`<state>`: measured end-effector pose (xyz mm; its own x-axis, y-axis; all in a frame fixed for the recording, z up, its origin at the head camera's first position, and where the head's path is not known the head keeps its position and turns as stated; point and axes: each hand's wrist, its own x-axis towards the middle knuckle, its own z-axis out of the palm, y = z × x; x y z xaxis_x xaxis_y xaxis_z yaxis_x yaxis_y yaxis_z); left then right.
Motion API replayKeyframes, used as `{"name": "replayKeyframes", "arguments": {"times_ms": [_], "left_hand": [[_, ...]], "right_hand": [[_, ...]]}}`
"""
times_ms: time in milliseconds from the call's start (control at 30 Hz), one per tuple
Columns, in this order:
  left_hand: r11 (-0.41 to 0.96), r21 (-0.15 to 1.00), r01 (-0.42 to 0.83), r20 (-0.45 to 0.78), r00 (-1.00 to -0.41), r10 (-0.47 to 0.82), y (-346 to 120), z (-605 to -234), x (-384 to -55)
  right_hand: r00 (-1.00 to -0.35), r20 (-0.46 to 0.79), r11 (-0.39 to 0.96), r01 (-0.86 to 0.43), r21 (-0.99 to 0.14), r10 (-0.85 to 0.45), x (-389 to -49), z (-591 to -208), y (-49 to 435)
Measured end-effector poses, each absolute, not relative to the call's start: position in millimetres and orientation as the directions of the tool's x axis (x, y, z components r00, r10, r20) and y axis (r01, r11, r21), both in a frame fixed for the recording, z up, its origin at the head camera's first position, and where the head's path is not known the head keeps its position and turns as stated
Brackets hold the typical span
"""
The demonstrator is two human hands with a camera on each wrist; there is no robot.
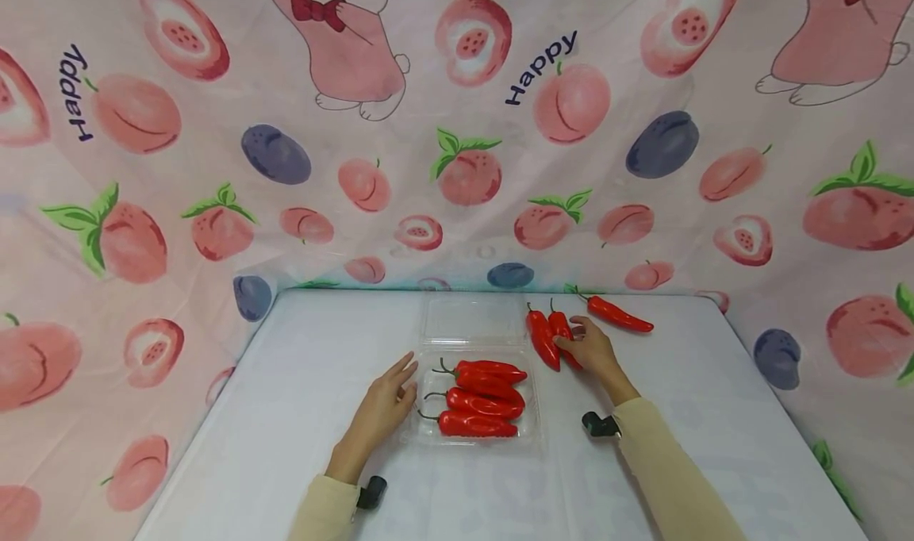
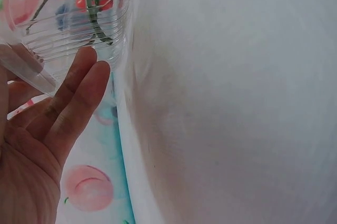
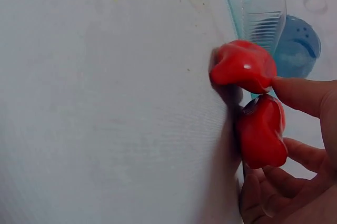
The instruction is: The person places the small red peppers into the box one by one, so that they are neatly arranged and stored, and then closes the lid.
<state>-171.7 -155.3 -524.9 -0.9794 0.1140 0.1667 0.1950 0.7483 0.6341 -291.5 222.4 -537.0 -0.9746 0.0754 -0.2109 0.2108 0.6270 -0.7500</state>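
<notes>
Several red chili peppers (image 1: 480,402) with green stems lie side by side in a clear plastic clamshell box (image 1: 531,438). My left hand (image 1: 385,404) is at the box's left side. In the left wrist view its fingers (image 2: 84,97) are extended against the ridged wall, near the stems. My right hand (image 1: 591,349) is at two loose peppers right of the box. Its thumb lies across the right pepper (image 1: 560,323), with fingers on the far side. The thumb tip meets the left pepper (image 3: 245,63) in the right wrist view. Both loose peppers lie on the table.
Another red chili pepper (image 1: 620,315) lies apart near the table's back edge. The box's transparent lid (image 1: 471,319) is folded back behind it. A white cloth covers the table (image 1: 286,382). Fruit-patterned fabric (image 1: 400,232) hangs behind and along both sides.
</notes>
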Motion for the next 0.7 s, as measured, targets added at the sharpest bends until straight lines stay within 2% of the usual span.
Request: {"name": "replayKeyframes", "arguments": {"times_ms": [300, 700], "left_hand": [[0.741, 0.642, 0.196, 0.17, -0.979, 0.112, -155.0, -526.6, -171.7], [0.744, 0.64, 0.194, 0.165, -0.98, 0.113, -155.3, -526.6, -171.3]], "right_hand": [[-0.978, -0.193, 0.641, 0.198, -0.742, 0.079, -288.1, -540.4, 220.2], [-0.969, -0.231, 0.628, 0.232, -0.743, 0.085, -286.6, -536.7, 222.4]]}}
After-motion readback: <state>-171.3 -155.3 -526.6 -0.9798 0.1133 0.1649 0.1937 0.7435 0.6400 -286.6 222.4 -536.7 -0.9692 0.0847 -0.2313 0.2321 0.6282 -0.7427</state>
